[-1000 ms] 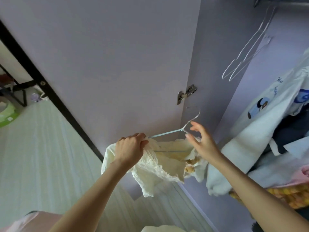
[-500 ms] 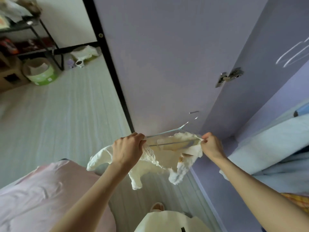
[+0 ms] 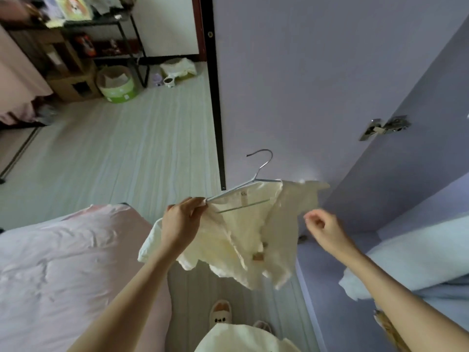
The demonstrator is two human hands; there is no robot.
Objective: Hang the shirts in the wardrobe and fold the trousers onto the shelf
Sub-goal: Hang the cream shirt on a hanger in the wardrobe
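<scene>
A small cream shirt hangs on a thin light-blue wire hanger in front of the open lilac wardrobe door. My left hand grips the shirt's left shoulder together with the hanger's left end. My right hand hovers just right of the shirt, fingers loosely curled, holding nothing. The hanger's hook points up, free of any rail.
A bed with a pink cover lies at the lower left. White and pale-blue clothes pile inside the wardrobe at right. A green tub and a black metal rack stand across the floor. A door hinge juts out.
My right hand has let go of the shirt's right shoulder and pulled slightly away. The view tilted down, and the shirt now sits spread on the hanger.
</scene>
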